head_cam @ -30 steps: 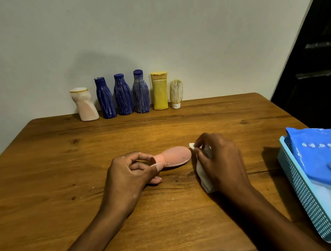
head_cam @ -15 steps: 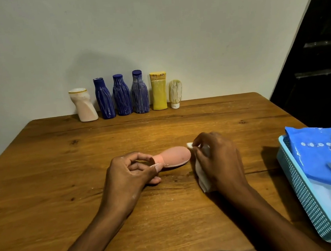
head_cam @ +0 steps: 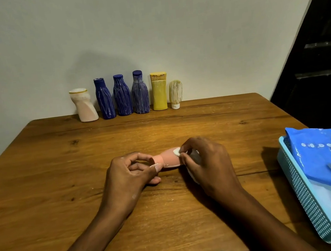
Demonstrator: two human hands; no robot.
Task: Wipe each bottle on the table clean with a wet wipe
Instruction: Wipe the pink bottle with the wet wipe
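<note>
Mid-wipe on the wooden table (head_cam: 63,177): pink bottle (head_cam: 169,158) lying on its side at centre, pinched at the neck by the left hand (head_cam: 131,172), rubbed on its body with a wet wipe (head_cam: 177,151) clutched in the right hand (head_cam: 207,161). Next, likely — a turn of the bottle to reach the underside. Waiting along the wall, well apart: six streaked bottles (head_cam: 125,97), upright. At right, a blue basket (head_cam: 302,188) holding a blue wipe pack (head_cam: 317,156) — nothing blocking the reach.
</note>
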